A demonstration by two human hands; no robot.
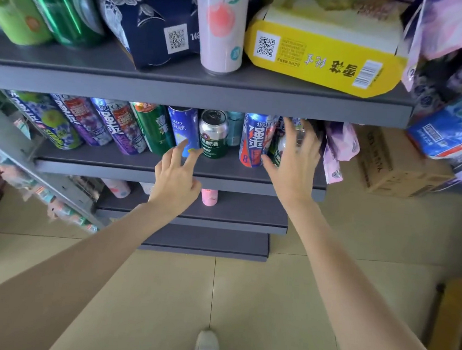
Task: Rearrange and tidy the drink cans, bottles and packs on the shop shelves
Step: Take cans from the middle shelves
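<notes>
Both hands reach toward the second shelf (169,166) of a grey shop rack, seen from above. The left hand (174,182) is spread loosely, holding nothing, its two longest fingertips just touching or nearly touching the blue RIO can (185,127) and the short green-and-silver beer can (214,134) that stands beside it. The right hand (292,158) is wide open with fingers fanned, blurred, and lies in front of a can (278,148) at the right end of the row; whether it touches that can cannot be told. Its thumb lies near the foot of the blue-and-red can (255,140) with large white characters.

The row on this shelf runs left from there: a dark green can (153,129), two purple-patterned cans (122,127) with white lettering, and a can with green grapes (53,123) printed on it. All stand upright, their tops hidden by the shelf above. A pale teal can (235,130) stands behind, mostly covered.

On the top shelf (192,90) stand a tall pink peach can (223,26), a navy carton (158,29) with a QR code, a yellow carton (323,60) with upside-down print, and green cans (44,2) at the far left, cut off by the frame's edge. Pinkish purple packs (338,150) hang at the right end of the second shelf, their print too blurred to read. On the third shelf (192,221) pink cans (209,197) show only partly. A brown cardboard box (387,163) sits on the tiled floor (270,290) to the right.
</notes>
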